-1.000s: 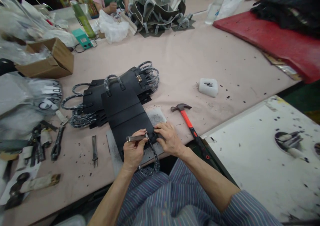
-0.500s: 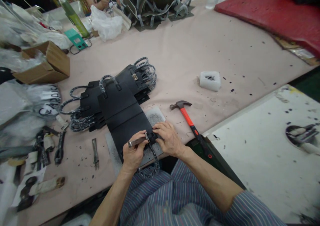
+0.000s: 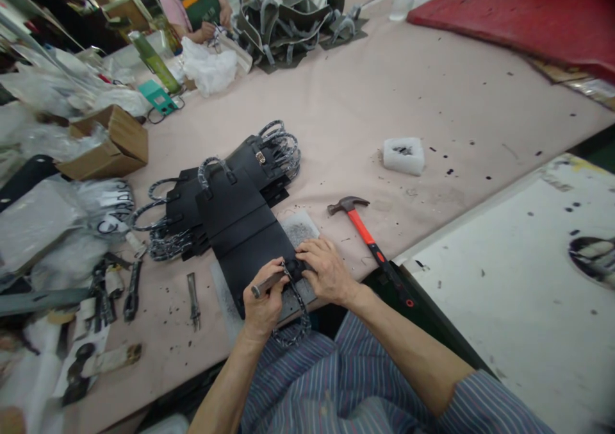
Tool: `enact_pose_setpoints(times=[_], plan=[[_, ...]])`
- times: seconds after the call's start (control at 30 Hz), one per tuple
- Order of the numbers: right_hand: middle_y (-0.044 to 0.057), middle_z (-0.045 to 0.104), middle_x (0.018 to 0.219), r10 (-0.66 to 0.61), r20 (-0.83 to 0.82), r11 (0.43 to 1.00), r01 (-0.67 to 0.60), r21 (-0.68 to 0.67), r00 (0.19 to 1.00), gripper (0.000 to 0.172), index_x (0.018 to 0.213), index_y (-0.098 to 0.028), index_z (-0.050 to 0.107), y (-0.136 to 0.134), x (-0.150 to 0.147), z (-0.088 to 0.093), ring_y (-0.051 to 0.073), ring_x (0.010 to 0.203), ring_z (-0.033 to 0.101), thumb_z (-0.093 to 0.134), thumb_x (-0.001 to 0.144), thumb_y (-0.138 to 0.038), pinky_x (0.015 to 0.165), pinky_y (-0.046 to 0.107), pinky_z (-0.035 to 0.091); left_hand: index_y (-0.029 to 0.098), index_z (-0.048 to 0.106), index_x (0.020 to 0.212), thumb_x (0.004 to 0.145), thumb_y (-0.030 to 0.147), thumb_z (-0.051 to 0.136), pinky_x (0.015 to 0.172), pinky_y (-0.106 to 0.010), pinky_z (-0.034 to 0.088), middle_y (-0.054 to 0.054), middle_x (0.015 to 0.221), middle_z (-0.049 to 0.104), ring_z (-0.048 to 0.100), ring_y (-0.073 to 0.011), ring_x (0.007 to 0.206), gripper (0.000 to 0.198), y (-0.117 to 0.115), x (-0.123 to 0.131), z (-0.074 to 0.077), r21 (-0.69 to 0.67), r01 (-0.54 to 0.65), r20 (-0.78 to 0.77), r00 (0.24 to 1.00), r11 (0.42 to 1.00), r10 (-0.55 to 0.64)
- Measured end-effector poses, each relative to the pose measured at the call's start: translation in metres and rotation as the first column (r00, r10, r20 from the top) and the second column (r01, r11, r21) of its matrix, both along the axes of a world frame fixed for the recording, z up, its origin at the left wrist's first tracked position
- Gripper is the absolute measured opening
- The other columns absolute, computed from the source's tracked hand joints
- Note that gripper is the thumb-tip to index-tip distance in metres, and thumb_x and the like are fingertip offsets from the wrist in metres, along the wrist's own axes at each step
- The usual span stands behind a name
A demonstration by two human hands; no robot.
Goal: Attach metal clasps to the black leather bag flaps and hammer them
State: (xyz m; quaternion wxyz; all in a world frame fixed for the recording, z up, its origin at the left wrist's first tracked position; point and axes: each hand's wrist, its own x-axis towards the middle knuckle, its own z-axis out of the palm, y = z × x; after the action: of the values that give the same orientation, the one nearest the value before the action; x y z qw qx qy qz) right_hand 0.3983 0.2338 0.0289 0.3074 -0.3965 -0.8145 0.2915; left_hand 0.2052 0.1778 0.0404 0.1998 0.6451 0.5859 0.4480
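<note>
Pink cloth, speckled with black chips, covers the desk (image 3: 432, 94). At lower centre, the left hand (image 3: 262, 299) grips a metal punch (image 3: 268, 283) in curled fingers; the right hand (image 3: 324, 270) presses flat a matte black leather bag panel (image 3: 245, 229).

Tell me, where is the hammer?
The hammer lies on the pink table, just right of the right hand, below the white foam block.

One head-worn view looks forward and steeply down — close over the hands (image 3: 293, 283) at the near edge of the worktop (image 3: 432, 100), its far end receding upward.
</note>
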Motion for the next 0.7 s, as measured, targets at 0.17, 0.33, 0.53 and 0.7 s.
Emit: enact_pose_setpoints(times=[0.17,0.33,0.53,0.7], plan=[[0.008,0.064,0.128,-0.005,-0.001,1.000,0.005,0.002,1.000,0.039,0.116,-0.021,0.063,0.000,0.001,0.000,0.029,0.126,0.051,0.063,0.078,-0.010,0.115,0.055,0.029,0.019,0.069,0.098,0.092,0.021,0.066,0.100,-0.043,0.059,-0.008,0.111,0.075,0.072,-0.0216,0.106,0.007,0.000,0.000,0.000,-0.016,0.002,-0.021,1.000,1.000,-0.002],[0.008,0.065,0.126,-0.006,-0.005,1.000,0.006,0.008,1.000,0.038,0.114,-0.020,0.064,0.000,0.001,-0.001,0.029,0.124,0.052,0.064,0.078,-0.010,0.115,0.055,0.030,0.020,0.068,0.098,0.093,0.023,0.063,0.098,-0.042,0.059,-0.008,0.110,0.074,0.072,-0.0214,0.106,0.008,0.006,-0.002,-0.001,-0.043,0.024,-0.062,0.998,0.999,-0.026],[0.008,0.065,0.126,0.002,-0.038,1.000,-0.001,0.029,0.999,0.037,0.113,-0.021,0.064,0.000,-0.002,-0.003,0.028,0.122,0.054,0.063,0.078,-0.010,0.112,0.054,0.035,0.020,0.066,0.099,0.092,0.020,0.061,0.098,-0.041,0.058,-0.008,0.109,0.074,0.072,-0.0218,0.105,0.008,0.013,-0.002,-0.006,-0.016,0.040,-0.068,0.997,0.999,-0.041],[0.014,0.062,0.129,-0.321,-0.028,0.945,0.322,0.063,0.947,0.030,0.116,-0.017,0.063,0.003,0.027,0.004,0.028,0.122,0.054,0.060,0.086,-0.016,0.107,0.045,0.043,0.020,0.063,0.100,0.091,0.017,0.059,0.096,-0.038,0.058,-0.007,0.107,0.074,0.072,-0.0207,0.102,0.010,0.017,0.003,-0.012,-0.003,0.082,-0.012,0.997,0.997,-0.082]])
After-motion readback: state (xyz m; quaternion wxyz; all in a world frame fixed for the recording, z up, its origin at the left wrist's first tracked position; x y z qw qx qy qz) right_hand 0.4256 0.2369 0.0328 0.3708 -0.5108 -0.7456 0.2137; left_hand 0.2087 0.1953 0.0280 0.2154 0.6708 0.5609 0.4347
